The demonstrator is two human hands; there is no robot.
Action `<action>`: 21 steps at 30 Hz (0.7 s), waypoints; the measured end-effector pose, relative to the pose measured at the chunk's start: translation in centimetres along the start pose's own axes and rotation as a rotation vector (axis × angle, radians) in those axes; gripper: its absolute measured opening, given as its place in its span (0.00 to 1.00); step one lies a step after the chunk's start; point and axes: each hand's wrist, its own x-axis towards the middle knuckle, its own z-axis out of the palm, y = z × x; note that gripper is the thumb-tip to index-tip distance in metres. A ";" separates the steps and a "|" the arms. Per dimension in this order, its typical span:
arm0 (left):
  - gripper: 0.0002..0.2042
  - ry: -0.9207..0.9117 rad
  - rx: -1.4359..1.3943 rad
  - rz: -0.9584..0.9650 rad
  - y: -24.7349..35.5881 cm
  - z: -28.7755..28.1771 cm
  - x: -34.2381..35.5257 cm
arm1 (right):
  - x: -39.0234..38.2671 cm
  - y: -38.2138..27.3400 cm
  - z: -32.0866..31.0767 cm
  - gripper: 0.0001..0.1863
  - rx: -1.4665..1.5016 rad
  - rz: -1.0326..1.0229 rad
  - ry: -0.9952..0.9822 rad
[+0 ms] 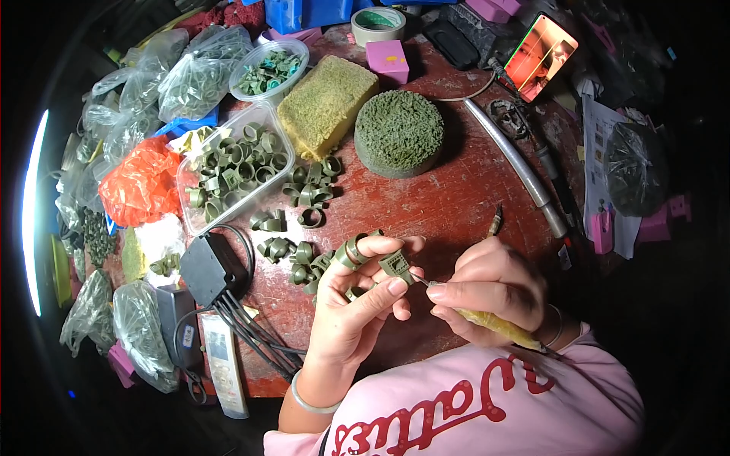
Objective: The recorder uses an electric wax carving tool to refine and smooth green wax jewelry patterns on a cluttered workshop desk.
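Between thumb and fingers, my left hand point(344, 315) pinches a dark green ring point(395, 264) with a square, gridded top. More green bands point(350, 253) are slipped over fingers of that hand. My right hand point(498, 281) grips a slim hand tool point(494, 325) with a yellow-wrapped handle, like a pen. Its thin metal tip points at the ring's edge; whether it touches I cannot tell. Just beyond my left hand lie several loose green rings point(303, 266). Farther left, a clear plastic tub point(283, 125) holds many similar rings.
A yellow sponge block point(327, 102) and a round green block point(399, 133) stand at the back. A black box with cables point(213, 270) sits left, near plastic bags point(144, 334). A metal tube point(517, 163) and a lit phone point(541, 57) are at the right.
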 end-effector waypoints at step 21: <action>0.19 -0.039 0.037 0.019 0.0 0.0 0.1 | 0.2 0.0 -0.2 0.18 -0.049 0.025 0.034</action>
